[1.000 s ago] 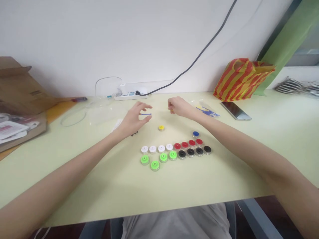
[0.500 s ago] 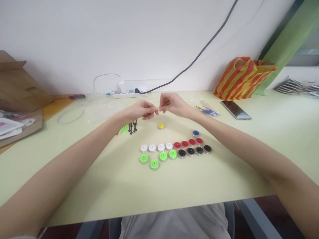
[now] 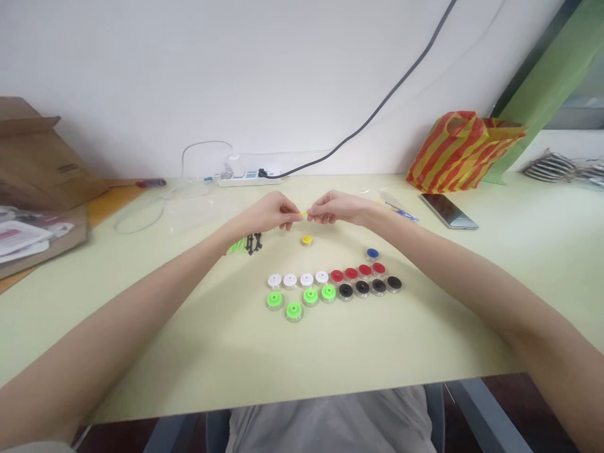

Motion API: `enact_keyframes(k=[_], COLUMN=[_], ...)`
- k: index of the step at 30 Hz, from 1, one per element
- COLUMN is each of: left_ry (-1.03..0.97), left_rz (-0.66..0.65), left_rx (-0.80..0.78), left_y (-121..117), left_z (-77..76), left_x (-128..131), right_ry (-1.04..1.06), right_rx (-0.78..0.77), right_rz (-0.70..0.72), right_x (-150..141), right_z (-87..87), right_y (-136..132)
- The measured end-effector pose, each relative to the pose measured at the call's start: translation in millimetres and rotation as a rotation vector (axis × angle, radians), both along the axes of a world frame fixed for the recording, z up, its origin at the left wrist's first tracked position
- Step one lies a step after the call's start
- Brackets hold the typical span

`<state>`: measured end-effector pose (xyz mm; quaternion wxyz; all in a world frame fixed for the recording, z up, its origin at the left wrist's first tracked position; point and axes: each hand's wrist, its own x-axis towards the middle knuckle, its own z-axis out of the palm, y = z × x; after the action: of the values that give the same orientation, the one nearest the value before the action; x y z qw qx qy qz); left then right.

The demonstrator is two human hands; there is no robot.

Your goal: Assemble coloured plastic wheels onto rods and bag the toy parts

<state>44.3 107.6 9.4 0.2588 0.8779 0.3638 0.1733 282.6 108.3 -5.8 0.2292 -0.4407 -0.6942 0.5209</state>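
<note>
Fingertips of my left hand (image 3: 281, 212) and my right hand (image 3: 330, 207) pinch the two ends of a small yellow stick (image 3: 304, 214), held just above the table. Most of the stick is hidden by the fingers. Below them stands a yellow-topped clear disc (image 3: 306, 240). Nearer me are a row of white discs (image 3: 290, 280) and red discs (image 3: 351, 274), and before it green discs (image 3: 310, 296) and black discs (image 3: 362, 288). One blue disc (image 3: 372, 253) sits apart to the right. Black sticks (image 3: 253, 243) and green sticks (image 3: 239, 246) lie beside my left wrist.
Blue sticks (image 3: 401, 212) lie partly behind my right wrist. A phone (image 3: 448, 211) and a striped bag (image 3: 460, 151) stand at the right back. A power strip (image 3: 250, 179) rests by the wall, with a cardboard box (image 3: 42, 157) at the far left.
My hands were apart, the left one with spread fingers near a blue stick. They have come together at the middle, and both now pinch a yellow stick.
</note>
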Motion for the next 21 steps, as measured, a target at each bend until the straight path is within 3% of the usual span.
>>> enact_keyframes(k=[8,14,21], left_ry=[0.035,0.052,0.013], left_rz=[-0.118,-0.147,-0.202], left_rx=[-0.571,-0.599,-0.640], left_y=[8.3,3.8,0.9], left_z=[-2.0,-5.2,-4.2], left_x=[-10.3,-3.5,-2.2], right_ry=[-0.138,-0.239,-0.195], right_rx=[-0.026,-0.037,0.032], right_rz=[0.241,0.296,0.310], right_x=[0.6,6.2,7.3], right_z=[6.7,9.4,7.0], right_y=[-4.9,-7.3,-3.8])
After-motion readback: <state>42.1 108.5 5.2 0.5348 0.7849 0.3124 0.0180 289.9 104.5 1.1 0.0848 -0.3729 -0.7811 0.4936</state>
